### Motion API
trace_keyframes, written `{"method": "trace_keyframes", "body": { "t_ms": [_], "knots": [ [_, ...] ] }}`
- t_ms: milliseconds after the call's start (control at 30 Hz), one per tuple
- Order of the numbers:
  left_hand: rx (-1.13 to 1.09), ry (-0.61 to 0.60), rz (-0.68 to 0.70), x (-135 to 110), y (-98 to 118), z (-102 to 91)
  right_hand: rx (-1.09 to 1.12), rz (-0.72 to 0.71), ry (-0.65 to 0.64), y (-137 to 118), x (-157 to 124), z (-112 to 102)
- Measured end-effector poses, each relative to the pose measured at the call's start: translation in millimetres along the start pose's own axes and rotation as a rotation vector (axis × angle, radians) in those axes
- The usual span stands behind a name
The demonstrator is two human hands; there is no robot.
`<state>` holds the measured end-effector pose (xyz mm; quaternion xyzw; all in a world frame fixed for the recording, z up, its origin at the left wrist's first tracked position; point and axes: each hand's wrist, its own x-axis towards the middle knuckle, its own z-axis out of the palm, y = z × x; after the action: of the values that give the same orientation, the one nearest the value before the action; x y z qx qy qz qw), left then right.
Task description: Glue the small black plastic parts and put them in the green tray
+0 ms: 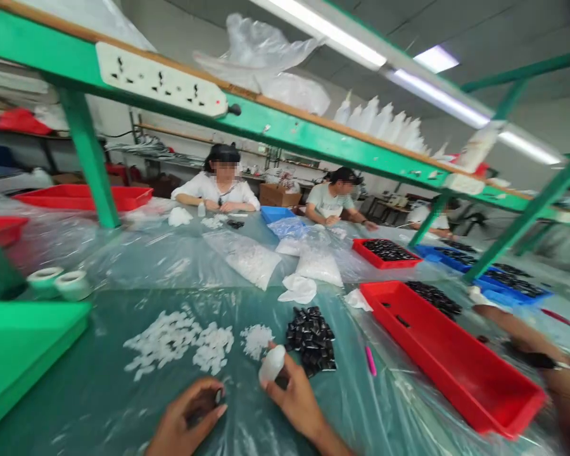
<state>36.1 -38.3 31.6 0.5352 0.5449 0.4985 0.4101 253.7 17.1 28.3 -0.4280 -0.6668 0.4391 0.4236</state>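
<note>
Piece [219, 397], small & dark, sits in narrow thumb-finger pinch of L hand [181, 415], near-left of black pile [311, 342]. R hand [296, 389], at pile's near-left edge, is curled round white bottle [272, 364]. Key relation: bottle lies btwn piece & pile, long axis slanted, upper end leaning twd pile; R hand is nearer pile. Left of pile: white granules [257, 341], then 2 heaps of white pcs [213, 348]. Right of pile: pink pen-like item [370, 361], then red tray [456, 361]. Beyond pile: clear bags [318, 263], then co-workers [330, 201] opp.
</note>
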Motion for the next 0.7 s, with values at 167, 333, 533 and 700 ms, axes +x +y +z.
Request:
{"method": "trace_keyframes", "body": {
  "t_ms": [167,333,533,700],
  "knots": [
    [0.058,-0.063,-0.026,-4,19,-3.2,0.177,0.098,-0.1,-8,-2,-2],
    [0.041,-0.063,-0.033,-5,20,-0.8,0.33,0.119,-0.11,-12,-4,-4],
    [0.1,-0.082,-0.059,1,15,-3.9,0.425,0.105,-0.037,-10,1,0],
    [0.109,-0.073,-0.058,8,-6,-5.0,0.406,0.082,0.009,-12,8,0]
  ]
}}
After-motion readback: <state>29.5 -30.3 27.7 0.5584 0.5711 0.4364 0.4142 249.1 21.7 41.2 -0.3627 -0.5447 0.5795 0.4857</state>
